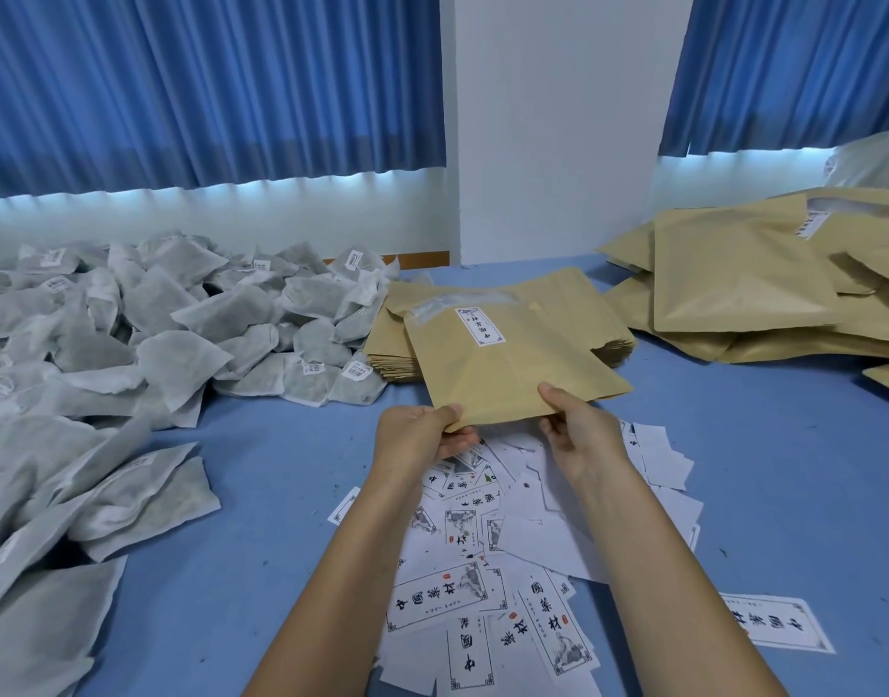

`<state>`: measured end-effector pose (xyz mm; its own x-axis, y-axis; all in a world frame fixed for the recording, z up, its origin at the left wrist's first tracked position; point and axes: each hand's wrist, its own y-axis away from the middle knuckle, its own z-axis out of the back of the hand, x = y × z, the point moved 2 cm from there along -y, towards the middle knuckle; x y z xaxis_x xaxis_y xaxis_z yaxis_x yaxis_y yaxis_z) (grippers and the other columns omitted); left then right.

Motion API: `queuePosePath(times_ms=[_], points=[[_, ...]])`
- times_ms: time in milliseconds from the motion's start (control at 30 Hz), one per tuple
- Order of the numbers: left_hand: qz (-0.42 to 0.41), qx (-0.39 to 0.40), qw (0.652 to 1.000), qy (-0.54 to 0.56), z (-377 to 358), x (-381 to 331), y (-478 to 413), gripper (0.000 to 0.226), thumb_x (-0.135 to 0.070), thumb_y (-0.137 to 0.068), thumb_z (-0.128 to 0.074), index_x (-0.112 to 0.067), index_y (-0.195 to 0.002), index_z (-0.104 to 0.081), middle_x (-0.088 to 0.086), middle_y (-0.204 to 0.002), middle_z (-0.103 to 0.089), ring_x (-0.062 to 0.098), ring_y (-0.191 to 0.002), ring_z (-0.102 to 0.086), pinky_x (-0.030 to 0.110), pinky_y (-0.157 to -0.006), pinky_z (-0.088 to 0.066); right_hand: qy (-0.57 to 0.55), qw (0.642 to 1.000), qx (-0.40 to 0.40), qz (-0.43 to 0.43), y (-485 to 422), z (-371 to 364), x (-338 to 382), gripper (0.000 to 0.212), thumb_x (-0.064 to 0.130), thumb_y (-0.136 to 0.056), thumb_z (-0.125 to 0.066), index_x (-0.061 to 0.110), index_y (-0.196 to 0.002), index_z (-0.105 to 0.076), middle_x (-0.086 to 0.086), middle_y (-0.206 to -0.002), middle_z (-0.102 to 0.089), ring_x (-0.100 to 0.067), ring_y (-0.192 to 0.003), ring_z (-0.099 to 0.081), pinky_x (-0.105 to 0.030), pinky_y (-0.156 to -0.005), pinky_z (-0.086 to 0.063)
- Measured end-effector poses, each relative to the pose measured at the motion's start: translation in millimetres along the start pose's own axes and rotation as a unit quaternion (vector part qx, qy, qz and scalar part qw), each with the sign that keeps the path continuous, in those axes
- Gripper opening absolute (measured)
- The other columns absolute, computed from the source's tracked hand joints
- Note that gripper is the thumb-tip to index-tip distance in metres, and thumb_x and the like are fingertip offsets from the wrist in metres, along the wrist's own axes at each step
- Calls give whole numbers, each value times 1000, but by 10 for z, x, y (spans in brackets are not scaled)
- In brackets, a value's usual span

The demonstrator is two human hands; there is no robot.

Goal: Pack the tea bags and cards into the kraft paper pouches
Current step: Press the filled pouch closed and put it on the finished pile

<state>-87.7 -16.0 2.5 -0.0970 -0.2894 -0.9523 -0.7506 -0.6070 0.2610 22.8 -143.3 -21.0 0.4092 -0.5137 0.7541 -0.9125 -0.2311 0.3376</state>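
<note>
I hold a kraft paper pouch [507, 364] above the table, its clear window showing a white card. My left hand [422, 435] pinches the pouch's near left corner. My right hand [578, 430] grips the near edge, thumb on top. Behind the pouch lies a flat stack of empty kraft pouches [387, 354]. A big heap of grey tea bags [130, 344] covers the table's left side. White printed cards [487, 586] are scattered under my forearms. One card [774, 628] lies apart at the right.
A pile of bulging kraft pouches [759, 289] sits at the back right. The table has a blue cover [764, 470]. Blue curtains [206, 83] and a white wall stand behind it.
</note>
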Motion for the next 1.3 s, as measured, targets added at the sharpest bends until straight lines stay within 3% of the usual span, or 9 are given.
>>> queuePosePath(times_ms=[433, 533, 567, 700, 767, 833, 967, 1167, 1300], points=[[17, -16, 999, 30, 37, -50, 5, 11, -2, -88, -63, 5, -79, -62, 11, -57, -68, 16, -51, -68, 16, -46, -53, 29, 999, -18, 27, -18, 104, 114, 14, -3, -79, -72, 6, -83, -61, -6, -86, -64, -14, -67, -56, -14, -45, -43], [-50, -77, 993, -74, 30, -37, 1, 14, -9, -89, -61, 5, -86, -62, 11, -67, -70, 22, -61, -70, 27, -53, -56, 43, 999, 1, 12, -5, 70, 93, 13, -3, -80, -71, 5, -81, -61, -5, -82, -63, -13, -66, -56, -14, -46, -44], [-120, -119, 966, -194, 24, -41, 1, 19, -16, -89, -61, 3, -93, -61, 12, -81, -70, 26, -75, -69, 33, -63, -56, 51, 999, 17, 3, 14, 42, 73, 11, -2, -81, -71, 5, -81, -62, -5, -78, -64, -13, -64, -56, -14, -47, -46], [-370, -239, 699, -563, -81, -61, 114, 90, -62, -75, -59, -7, -141, -36, 10, -147, -36, 26, -137, -30, 42, -112, -23, 58, 997, 60, 5, 38, -7, 59, 6, 0, -84, -68, 3, -83, -63, -4, -60, -64, -12, -51, -57, -16, -50, -51], [-407, -244, 648, -596, -107, -105, 143, 101, -68, -71, -50, -11, -150, -23, 14, -156, -20, 29, -145, -14, 48, -115, -6, 61, 995, 76, 8, 22, -2, 76, 7, -1, -84, -68, 4, -82, -64, -4, -60, -64, -12, -50, -57, -17, -49, -50], [-468, -169, 625, -601, -162, -75, 117, 81, -56, -76, -59, -14, -143, -40, 12, -151, -34, 30, -143, -23, 52, -114, -17, 80, 992, 101, 3, 28, -16, 55, 7, -1, -83, -68, 5, -85, -64, -4, -62, -65, -11, -49, -57, -17, -48, -49], [-531, -31, 674, -513, -227, 28, 92, 22, -6, -72, -79, -3, -93, -75, 11, -99, -72, 29, -98, -68, 43, -75, -57, 125, 980, 153, -15, 61, -71, -29, 3, 2, -84, -67, 4, -84, -67, -5, -68, -66, -10, -51, -58, -16, -49, -48], [-478, -78, 763, -427, -128, -35, 60, 1, -4, -78, -74, -3, -79, -73, 7, -76, -67, 20, -75, -60, 28, -68, -47, 106, 952, 282, -41, 140, -60, 92, 42, 4, -69, -73, -3, -109, -64, -16, -106, -70, -24, -94, -69, -25, -75, -57], [-441, -105, 813, -366, -64, -68, 47, 7, -5, -72, -80, -4, -73, -73, 3, -72, -67, 11, -65, -56, 12, -63, -43, 93, 944, 315, -22, 151, -24, 204, 36, -11, -77, -61, -6, -113, -61, -20, -117, -66, -30, -107, -65, -33, -85, -57]])
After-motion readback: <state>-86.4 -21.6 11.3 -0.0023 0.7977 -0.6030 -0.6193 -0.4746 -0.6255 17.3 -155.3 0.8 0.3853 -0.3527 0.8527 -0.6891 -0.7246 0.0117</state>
